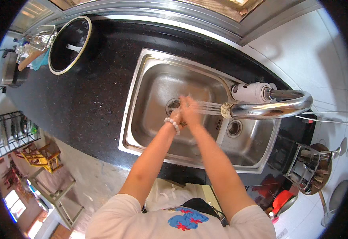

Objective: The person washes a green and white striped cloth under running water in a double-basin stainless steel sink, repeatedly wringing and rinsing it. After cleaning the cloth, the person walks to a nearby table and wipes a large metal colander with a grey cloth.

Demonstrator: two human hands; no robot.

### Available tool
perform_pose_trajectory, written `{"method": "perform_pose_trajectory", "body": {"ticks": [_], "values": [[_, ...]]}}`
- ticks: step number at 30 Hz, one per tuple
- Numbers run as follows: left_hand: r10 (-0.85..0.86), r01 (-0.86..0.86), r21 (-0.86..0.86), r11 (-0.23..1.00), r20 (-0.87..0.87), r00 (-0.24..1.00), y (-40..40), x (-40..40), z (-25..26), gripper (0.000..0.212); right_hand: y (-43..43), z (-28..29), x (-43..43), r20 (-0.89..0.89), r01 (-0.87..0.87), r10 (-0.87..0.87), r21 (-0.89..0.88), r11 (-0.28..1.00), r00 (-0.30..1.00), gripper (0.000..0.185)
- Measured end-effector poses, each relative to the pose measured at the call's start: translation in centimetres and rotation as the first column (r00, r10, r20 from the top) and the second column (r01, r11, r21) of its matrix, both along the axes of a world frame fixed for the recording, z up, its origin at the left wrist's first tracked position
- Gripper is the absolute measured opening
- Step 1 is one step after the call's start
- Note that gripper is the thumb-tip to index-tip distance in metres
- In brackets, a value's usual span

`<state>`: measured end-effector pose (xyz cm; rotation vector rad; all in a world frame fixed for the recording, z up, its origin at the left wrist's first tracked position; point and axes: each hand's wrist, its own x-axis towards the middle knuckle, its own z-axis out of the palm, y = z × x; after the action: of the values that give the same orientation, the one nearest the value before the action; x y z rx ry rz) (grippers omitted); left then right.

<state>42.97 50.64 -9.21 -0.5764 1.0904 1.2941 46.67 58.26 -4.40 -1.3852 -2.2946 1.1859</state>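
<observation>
My left hand [176, 116] and my right hand [191, 111] are pressed together over the larger bowl [153, 89] of a stainless steel double sink. Motion blurs the fingers, and part of each hand is hidden by the other. A pale bead bracelet [177, 129] circles my left wrist. Running water [208, 107] streams from the curved chrome faucet [263, 111] onto my right hand. Behind my hands lies a round drain [171, 104]. No object shows between my palms.
A white faucet body [248, 92] stands at the sink's rim. The smaller bowl has a drain [234, 128]. On the black countertop [96, 98] sits a large round black pan or lid [62, 56]. A wire utensil rack [304, 167] stands right; a knife rack [12, 134] is left.
</observation>
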Motion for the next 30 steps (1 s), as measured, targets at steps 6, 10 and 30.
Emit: {"method": "perform_pose_trajectory", "body": {"ticks": [6, 10, 30], "values": [[0.021, -0.021, 0.013, 1.000, -0.040, 0.999, 0.6, -1.5, 1.1, 0.027, -1.8, -0.8, 1.9, -0.061, 0.009, 0.006, 0.248, 0.969, 0.998, 0.034], [-0.014, 0.014, -0.017, 1.000, -0.016, 1.000, -0.3, -0.1, 0.8, 0.024, -2.3, -1.5, 1.8, -0.071, 0.057, -0.050, 0.093, 0.994, 0.996, 0.033], [-0.032, 0.018, -0.031, 0.999, -0.546, 0.837, -2.3, -2.6, 3.7, 0.039, 4.0, -0.2, 4.0, -0.211, 0.037, -0.233, -0.660, 0.750, 0.950, 0.036]]}}
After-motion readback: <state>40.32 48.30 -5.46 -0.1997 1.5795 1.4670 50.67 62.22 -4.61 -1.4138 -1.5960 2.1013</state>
